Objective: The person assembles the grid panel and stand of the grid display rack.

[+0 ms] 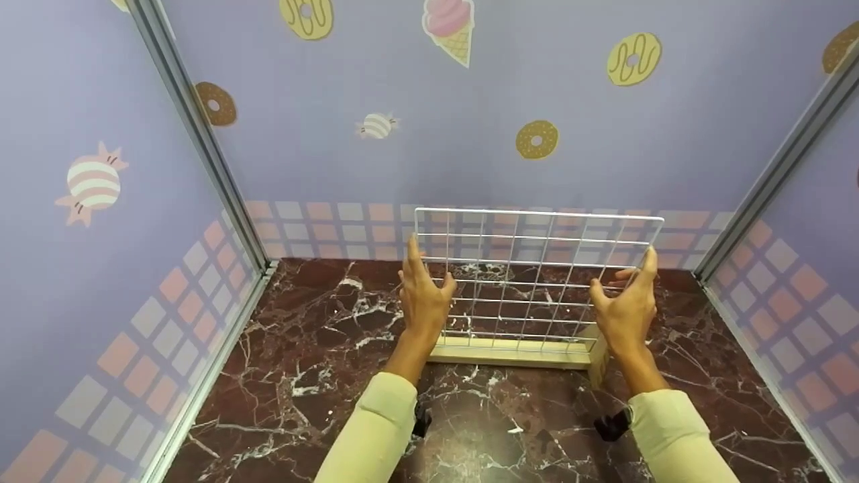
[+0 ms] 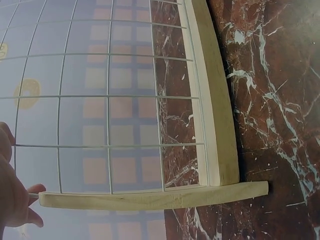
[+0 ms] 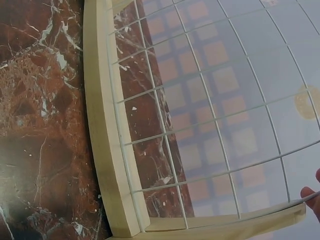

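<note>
A white wire grid panel [image 1: 540,213] stands between two hands, its lower edge along a pale wooden rail [image 1: 510,359]. My left hand [image 1: 427,298] grips the panel's left side, thumb in front and forefinger pointing up along the edge. On the opposite side my right hand [image 1: 625,312] holds the edge in a similar way. A wooden side piece [image 2: 150,201] meets the rail near a right angle in the left wrist view. The right wrist view shows a matching side piece [image 3: 250,229], with fingertips [image 3: 308,192] at the wire beyond its end.
Dark red marbled tabletop [image 1: 302,389] lies under the rail. A lilac back wall [image 1: 470,154] with printed sweets rises behind the panel. Side walls with metal corner strips [image 1: 221,161] enclose the table left and right.
</note>
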Available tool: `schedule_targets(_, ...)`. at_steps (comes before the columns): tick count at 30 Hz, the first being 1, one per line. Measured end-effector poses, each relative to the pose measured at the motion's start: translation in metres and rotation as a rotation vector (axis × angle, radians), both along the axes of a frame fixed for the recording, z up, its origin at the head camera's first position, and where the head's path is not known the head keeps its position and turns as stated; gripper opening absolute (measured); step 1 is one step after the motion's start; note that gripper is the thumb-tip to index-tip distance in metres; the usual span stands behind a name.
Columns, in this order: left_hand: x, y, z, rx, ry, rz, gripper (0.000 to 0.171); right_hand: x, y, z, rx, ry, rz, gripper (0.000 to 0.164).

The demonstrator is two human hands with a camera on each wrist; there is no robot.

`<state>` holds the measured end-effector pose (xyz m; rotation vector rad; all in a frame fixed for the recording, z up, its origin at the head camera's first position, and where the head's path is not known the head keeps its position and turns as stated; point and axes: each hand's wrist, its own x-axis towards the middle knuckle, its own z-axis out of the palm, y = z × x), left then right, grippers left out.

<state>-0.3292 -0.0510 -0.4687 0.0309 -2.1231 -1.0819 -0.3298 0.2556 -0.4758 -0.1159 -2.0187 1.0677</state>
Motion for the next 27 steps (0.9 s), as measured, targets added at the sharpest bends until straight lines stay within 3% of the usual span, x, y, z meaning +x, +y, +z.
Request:
schedule_targets(8, 0.003, -0.001, 0.000, 0.008, -0.045, -0.024, 0.095, 0.005, -0.001, -0.005, -0.022, -0.002, 0.014, 0.097)
schedule_targets(18, 0.008, -0.020, 0.006, 0.006, -0.134, -0.099, 0.097, 0.005, 0.008, -0.004, -0.001, -0.029, 0.150, 0.099)
schedule_targets(23, 0.016, -0.043, 0.013, -0.086, -0.201, -0.151, 0.087, 0.011, 0.024, -0.003, 0.043, -0.070, 0.214, 0.086)
schedule_targets(27, 0.019, -0.065, 0.018, -0.176, -0.245, -0.136, 0.079, 0.011, 0.040, 0.001, 0.100, -0.071, 0.240, 0.074)
